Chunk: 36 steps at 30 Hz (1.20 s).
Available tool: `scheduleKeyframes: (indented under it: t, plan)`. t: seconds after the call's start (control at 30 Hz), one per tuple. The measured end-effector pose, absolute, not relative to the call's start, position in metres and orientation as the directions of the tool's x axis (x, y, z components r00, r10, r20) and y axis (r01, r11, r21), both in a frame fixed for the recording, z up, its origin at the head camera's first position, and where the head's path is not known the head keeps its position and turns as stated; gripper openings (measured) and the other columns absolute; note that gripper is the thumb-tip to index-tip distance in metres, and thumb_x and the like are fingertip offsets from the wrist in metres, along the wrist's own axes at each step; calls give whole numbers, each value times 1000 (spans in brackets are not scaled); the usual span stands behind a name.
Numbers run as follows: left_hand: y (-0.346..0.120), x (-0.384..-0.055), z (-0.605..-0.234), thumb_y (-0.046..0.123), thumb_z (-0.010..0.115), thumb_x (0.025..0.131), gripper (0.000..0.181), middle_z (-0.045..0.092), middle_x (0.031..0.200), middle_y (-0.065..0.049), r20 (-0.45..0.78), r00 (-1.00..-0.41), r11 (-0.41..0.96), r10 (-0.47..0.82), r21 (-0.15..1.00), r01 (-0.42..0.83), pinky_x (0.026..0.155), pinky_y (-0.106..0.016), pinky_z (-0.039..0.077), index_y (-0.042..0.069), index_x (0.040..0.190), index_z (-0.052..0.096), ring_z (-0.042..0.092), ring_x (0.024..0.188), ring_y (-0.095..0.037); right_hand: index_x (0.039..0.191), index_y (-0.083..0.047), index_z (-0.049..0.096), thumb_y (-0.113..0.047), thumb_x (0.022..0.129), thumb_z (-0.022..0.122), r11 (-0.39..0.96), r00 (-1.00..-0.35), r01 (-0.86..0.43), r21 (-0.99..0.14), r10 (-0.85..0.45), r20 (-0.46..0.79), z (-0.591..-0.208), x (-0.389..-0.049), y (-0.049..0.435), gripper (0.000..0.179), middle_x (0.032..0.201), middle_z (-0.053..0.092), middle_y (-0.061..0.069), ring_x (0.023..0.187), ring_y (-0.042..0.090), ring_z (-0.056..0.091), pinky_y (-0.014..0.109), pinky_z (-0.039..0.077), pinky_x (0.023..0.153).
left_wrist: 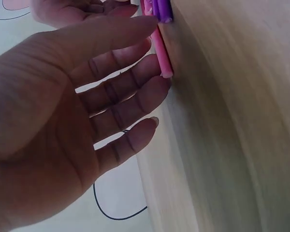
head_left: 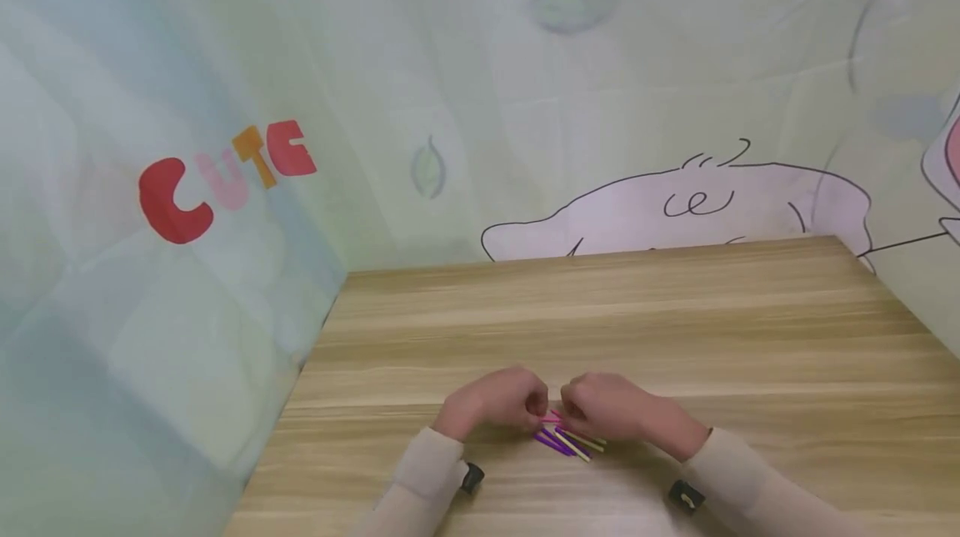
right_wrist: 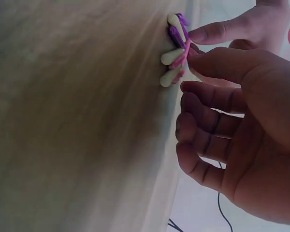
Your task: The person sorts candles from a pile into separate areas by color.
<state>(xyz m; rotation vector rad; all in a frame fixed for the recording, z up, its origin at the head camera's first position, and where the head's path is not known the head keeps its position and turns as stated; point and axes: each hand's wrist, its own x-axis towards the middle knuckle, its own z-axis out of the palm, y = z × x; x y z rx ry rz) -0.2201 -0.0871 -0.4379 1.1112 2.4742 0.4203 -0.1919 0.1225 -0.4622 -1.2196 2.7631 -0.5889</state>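
Note:
A small heap of thin sticks lies on the wooden table. Among them are pink sticks (left_wrist: 163, 58), purple sticks (head_left: 551, 441) and pale yellow sticks (head_left: 577, 448). My left hand (head_left: 504, 399) is at the heap's left side, its fingers loosely bent, with thumb tip and fingertips right at a pink stick in the left wrist view. My right hand (head_left: 609, 405) is opposite, close to the left one. In the right wrist view its thumb tip overlaps the pink sticks, while its other fingers curve loosely beside the pale yellow ends, a gap between thumb and forefinger.
The wooden table (head_left: 637, 312) reaches back to a printed curtain (head_left: 465, 87) with cartoon drawings and coloured letters. Black wrist straps (head_left: 686, 495) show at both light sleeves. The heap sits between the hands, towards the near side of the table.

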Motion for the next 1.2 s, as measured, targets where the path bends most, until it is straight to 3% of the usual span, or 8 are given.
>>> scheduleKeyframes:
  t: [0.43, 1.2]
  plan:
    - [-88, -218, -445, 10, 75, 81, 11, 53, 68, 10, -203, -643, 658, 738, 425, 621, 56, -17, 41, 13, 84, 65, 46, 61, -2, 74, -20, 54, -20, 92, 69, 626, -695, -673, -394, -718, 46, -465, -188, 121, 23, 68, 46, -15, 56, 1, 41, 20, 41, 52]
    - [-89, -214, -446, 8, 70, 85, 16, 54, 68, 12, -192, -645, 663, 739, 377, 647, 60, -16, 44, 18, 76, 63, 50, 63, -3, 75, -19, 59, -18, 92, 68, 617, -689, -640, -458, -725, -13, -464, -190, 123, 19, 64, 49, -15, 52, 0, 44, 20, 42, 49]
